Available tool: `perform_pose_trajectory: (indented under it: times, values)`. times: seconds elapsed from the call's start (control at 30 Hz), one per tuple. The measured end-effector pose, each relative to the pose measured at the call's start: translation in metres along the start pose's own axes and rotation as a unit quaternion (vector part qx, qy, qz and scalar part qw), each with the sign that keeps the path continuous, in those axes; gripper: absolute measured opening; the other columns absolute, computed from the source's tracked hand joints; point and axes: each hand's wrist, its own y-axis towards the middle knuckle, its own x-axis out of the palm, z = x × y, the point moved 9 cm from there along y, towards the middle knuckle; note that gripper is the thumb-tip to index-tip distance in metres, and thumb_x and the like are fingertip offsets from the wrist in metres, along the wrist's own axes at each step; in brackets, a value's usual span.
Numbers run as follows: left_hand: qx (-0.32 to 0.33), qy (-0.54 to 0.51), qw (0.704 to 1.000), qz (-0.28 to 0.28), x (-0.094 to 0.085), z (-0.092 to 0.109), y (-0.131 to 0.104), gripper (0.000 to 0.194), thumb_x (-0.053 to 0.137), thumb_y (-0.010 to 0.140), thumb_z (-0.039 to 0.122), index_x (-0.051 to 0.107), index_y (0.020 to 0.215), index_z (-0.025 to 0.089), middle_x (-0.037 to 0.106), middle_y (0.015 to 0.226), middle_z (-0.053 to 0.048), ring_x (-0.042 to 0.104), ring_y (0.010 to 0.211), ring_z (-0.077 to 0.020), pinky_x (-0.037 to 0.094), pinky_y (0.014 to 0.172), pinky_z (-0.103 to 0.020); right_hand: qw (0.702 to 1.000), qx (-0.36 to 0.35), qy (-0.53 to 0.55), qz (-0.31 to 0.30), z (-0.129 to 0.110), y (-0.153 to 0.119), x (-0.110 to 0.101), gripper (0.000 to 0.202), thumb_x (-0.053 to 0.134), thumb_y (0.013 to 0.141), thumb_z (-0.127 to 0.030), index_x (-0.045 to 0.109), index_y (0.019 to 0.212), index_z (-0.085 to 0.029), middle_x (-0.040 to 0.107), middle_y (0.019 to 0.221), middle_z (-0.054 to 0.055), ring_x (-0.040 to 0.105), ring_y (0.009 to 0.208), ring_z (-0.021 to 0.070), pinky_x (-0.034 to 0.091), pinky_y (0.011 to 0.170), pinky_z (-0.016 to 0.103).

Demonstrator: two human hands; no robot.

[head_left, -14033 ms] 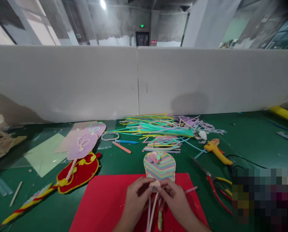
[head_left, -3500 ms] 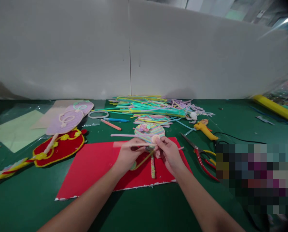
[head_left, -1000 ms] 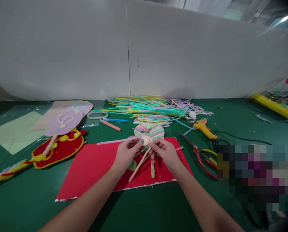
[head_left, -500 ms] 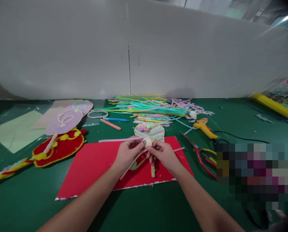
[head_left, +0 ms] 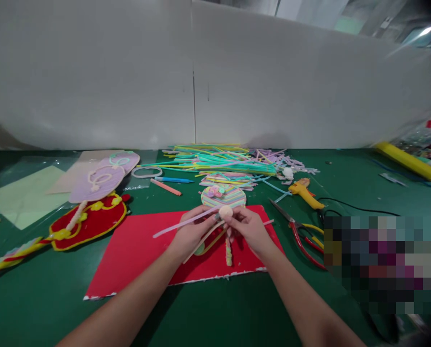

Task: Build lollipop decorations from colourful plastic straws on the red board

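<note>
Above a red board [head_left: 139,250], my left hand [head_left: 193,233] and my right hand [head_left: 249,226] pinch a small cream coil of pipe cleaner [head_left: 225,211] between thumbs and fingers. A lilac pipe cleaner [head_left: 179,224] sticks out to the left from the coil, and a cream strand [head_left: 202,243] slants down beside my left thumb. Behind the hands lies a pastel striped round fan [head_left: 226,196] with pink flowers; its twisted handle [head_left: 228,255] shows below them. A green coil [head_left: 200,249] with a yellow strand is partly hidden under the fingers.
Loose pipe cleaners [head_left: 222,161] are heaped at the back. Right of the board lie red-handled pliers or scissors [head_left: 293,226] and a yellow glue gun [head_left: 305,193] with a cord. A red fan [head_left: 88,221], a lilac fan [head_left: 99,178] and two pens [head_left: 174,180] lie to the left.
The cream coil has shifted slightly right and turned its face towards me. The lilac pipe cleaner's free end has swung down. Both hands still grip the piece.
</note>
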Motion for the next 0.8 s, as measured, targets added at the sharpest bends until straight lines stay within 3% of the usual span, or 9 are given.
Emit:
perform_pose_trajectory:
  times: [0.23, 0.33, 0.43, 0.63, 0.8]
  values:
    - [0.018, -0.003, 0.997, 0.077, -0.024, -0.004, 0.009, 0.031, 0.053, 0.068, 0.037, 0.057, 0.089, 0.014, 0.061, 0.074, -0.003, 0.056, 0.066, -0.0128, 0.046, 0.066, -0.025, 0.968, -0.043, 0.206, 0.139, -0.011, 0.008, -0.062, 0.023, 0.068, 0.06, -0.03, 0.049, 0.069, -0.02, 0.05, 0.057, -0.006, 0.045, 0.045, 0.0037, 0.034, 0.035, 0.013]
    - [0.018, 0.016, 0.99, 0.138, -0.047, -0.001, 0.013, 0.032, 0.058, 0.063, 0.037, 0.058, 0.084, 0.013, 0.061, 0.071, -0.003, 0.057, 0.066, -0.0128, 0.046, 0.068, -0.026, 0.95, -0.056, 0.273, 0.141, -0.014, 0.011, -0.076, 0.019, 0.065, 0.064, -0.03, 0.05, 0.071, -0.021, 0.046, 0.059, -0.006, 0.041, 0.046, 0.0036, 0.031, 0.033, 0.012]
    - [-0.013, 0.013, 0.987, 0.157, -0.063, -0.007, 0.018, 0.035, 0.063, 0.056, 0.037, 0.057, 0.079, 0.012, 0.062, 0.074, -0.005, 0.058, 0.067, -0.0145, 0.047, 0.066, -0.027, 0.939, -0.071, 0.316, 0.119, -0.016, 0.013, -0.081, 0.016, 0.063, 0.067, -0.029, 0.05, 0.071, -0.021, 0.044, 0.06, -0.006, 0.039, 0.046, 0.0033, 0.032, 0.033, 0.012]
    - [-0.057, 0.068, 0.985, 0.146, -0.064, -0.02, 0.03, 0.04, 0.068, 0.047, 0.037, 0.056, 0.077, 0.014, 0.061, 0.063, -0.002, 0.057, 0.056, -0.0139, 0.044, 0.054, -0.025, 0.936, -0.09, 0.317, 0.124, -0.016, 0.013, -0.087, 0.018, 0.063, 0.066, -0.033, 0.049, 0.072, -0.022, 0.044, 0.062, -0.005, 0.039, 0.048, 0.0044, 0.033, 0.033, 0.013]
    - [-0.029, 0.209, 0.972, 0.107, -0.046, -0.02, 0.048, 0.043, 0.068, 0.044, 0.038, 0.06, 0.081, 0.017, 0.062, 0.061, 0.0, 0.056, 0.058, -0.0146, 0.041, 0.056, -0.023, 0.929, -0.076, 0.341, 0.119, -0.014, 0.014, -0.088, 0.018, 0.064, 0.065, -0.029, 0.049, 0.072, -0.021, 0.042, 0.062, -0.006, 0.039, 0.047, 0.0032, 0.032, 0.033, 0.012]
